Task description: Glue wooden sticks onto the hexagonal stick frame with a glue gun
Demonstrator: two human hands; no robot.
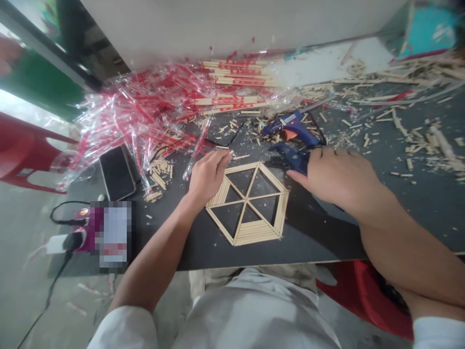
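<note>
Head view: the hexagon frame (pixel 256 236) of thin wooden sticks lies flat on the dark table (pixel 316 247), directly in front of the person, between both hands. It should handle as light and stiff but brittle. The thin spokes look like the weak part, and whether the joints are set cannot be told, so the thick stacked edges along the rim seem the best place to take hold, from opposite sides, keeping it flat.

The left hand (pixel 209 177) sits just over the frame's upper left edge, thumb and fingers pinched narrowly on a short stick (pixel 220 148). The right hand (pixel 337 177) lies broad and spread just right of the frame, over a blue grip (pixel 294 161); whether it closes on that cannot be told.

Beyond the frame lies a blue glue gun (pixel 290 128) with an orange part; its small white label is too blurred to read. Farther beyond, red-printed sticks (pixel 236 72) and plastic wrappers (pixel 138 116) heap up. Left of the frame lie a phone (pixel 118 172) and loose offcuts (pixel 159 177).
</note>
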